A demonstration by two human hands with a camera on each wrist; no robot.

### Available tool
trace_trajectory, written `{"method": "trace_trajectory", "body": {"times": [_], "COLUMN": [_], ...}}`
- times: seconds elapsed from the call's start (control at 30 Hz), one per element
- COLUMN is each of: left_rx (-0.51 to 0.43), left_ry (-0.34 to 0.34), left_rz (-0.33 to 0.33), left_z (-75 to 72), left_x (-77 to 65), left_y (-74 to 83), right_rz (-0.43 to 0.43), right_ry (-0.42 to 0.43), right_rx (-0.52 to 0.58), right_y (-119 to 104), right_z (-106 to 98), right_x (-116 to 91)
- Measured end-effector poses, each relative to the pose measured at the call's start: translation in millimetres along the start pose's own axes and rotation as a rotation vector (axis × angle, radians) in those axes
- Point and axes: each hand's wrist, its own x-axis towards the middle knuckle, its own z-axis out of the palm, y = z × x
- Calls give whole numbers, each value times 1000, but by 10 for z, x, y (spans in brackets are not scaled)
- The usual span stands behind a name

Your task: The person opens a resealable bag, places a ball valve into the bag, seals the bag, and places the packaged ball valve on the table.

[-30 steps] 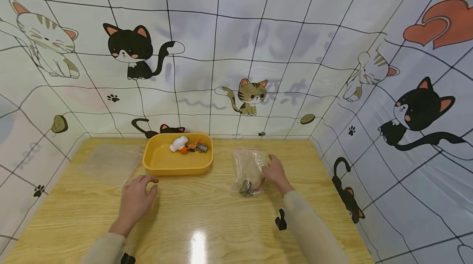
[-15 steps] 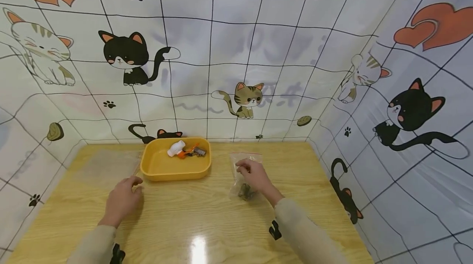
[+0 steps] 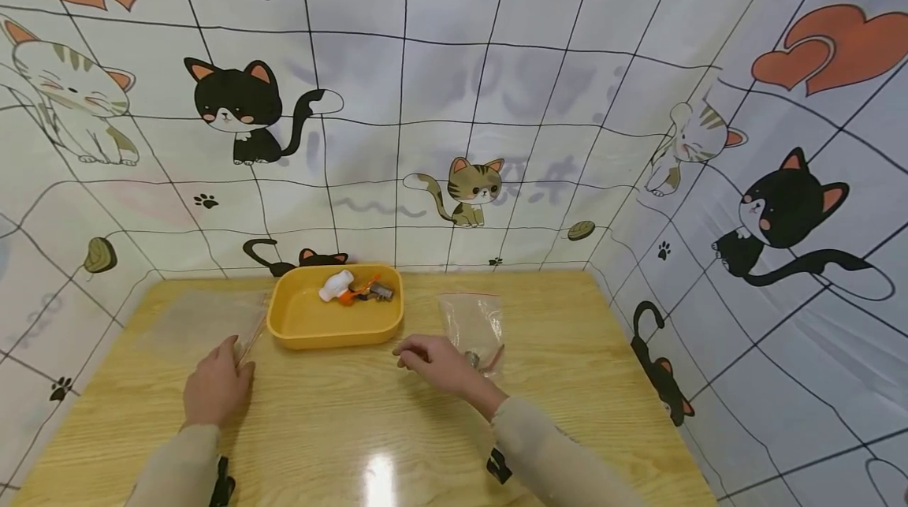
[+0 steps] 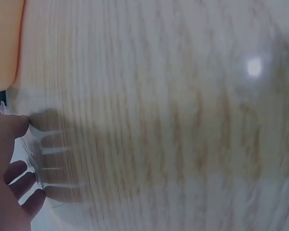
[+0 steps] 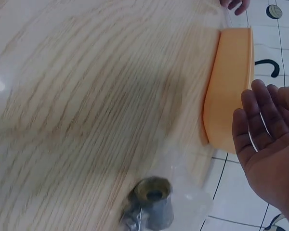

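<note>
My left hand (image 3: 218,383) is at the near edge of a flat clear plastic bag (image 3: 202,322) left of a yellow tray (image 3: 333,340). In the left wrist view its bent fingers (image 4: 32,202) come down at the tabletop and hold nothing visible. My right hand (image 3: 438,363), empty with relaxed fingers, hangs over the table between the tray and a clear zip bag (image 3: 471,318) with a red seal line. Inside that bag lie a grey cylindrical metal piece (image 5: 156,204) and a thin reddish piece (image 3: 494,357); the right hand partly covers the bag in the head view.
In the tray lie a white plastic piece (image 3: 336,285), orange pieces (image 3: 346,299) and a grey metal piece (image 3: 381,291). A cat-patterned cloth (image 3: 454,97) stands behind and beside the wooden table (image 3: 319,412).
My right hand has swept left from the zip bag's right side, across it, toward the tray. My left hand has shifted left and down to the flat bag's edge.
</note>
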Motion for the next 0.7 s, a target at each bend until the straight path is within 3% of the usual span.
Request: {"method": "trace_trajectory", "body": {"times": [0.1,0.37,0.7], "left_rx": [45,113,74], "left_ry": [69,127,36], "left_rz": [24,100,45], "left_z": [35,74,-4], "left_x": [14,46,99], "left_y": [-34,-75,-80], "right_rz": [-9,-18,-14], "right_ry": [-20,-41,-57], "right_rx": [-10,-45,-33], "right_y": [-26,-101,-99], "right_z": [77,192,273], "right_x": [41,64,79]}}
